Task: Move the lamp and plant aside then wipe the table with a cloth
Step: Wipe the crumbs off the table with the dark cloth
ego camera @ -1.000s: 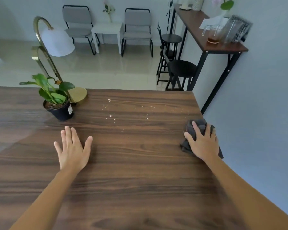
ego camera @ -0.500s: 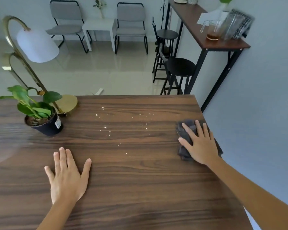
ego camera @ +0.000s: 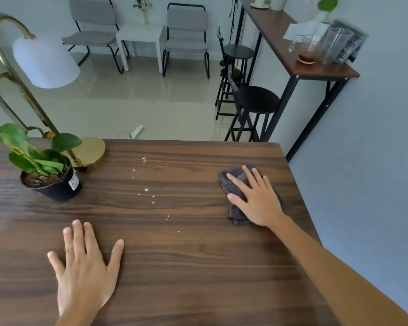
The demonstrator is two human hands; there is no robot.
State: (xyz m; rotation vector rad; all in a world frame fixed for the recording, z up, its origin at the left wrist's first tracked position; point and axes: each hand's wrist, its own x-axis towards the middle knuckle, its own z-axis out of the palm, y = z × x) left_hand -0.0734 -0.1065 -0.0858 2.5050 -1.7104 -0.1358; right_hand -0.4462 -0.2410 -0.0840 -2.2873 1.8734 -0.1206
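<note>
A dark wooden table (ego camera: pixel 198 267) fills the lower view. At its far left stand a gold lamp (ego camera: pixel 90 151) with a white shade and, in front of it, a green plant in a black pot (ego camera: pixel 54 182). Small water drops (ego camera: pixel 149 189) speckle the table's middle. My right hand (ego camera: pixel 254 198) lies flat with spread fingers on a crumpled dark grey cloth (ego camera: pixel 233 215) near the right edge. My left hand (ego camera: pixel 85 267) rests flat on the wood at the near left, fingers apart, holding nothing.
Beyond the table's far edge is a tiled floor with black stools (ego camera: pixel 254 100), two grey chairs (ego camera: pixel 186 38) and a small white table (ego camera: pixel 141 36). A high side table (ego camera: pixel 316 71) with a glass jug stands against the grey wall on the right.
My right hand has slid the cloth leftwards, away from the right edge towards the middle. The view has tilted, so the left hand sits lower in the frame.
</note>
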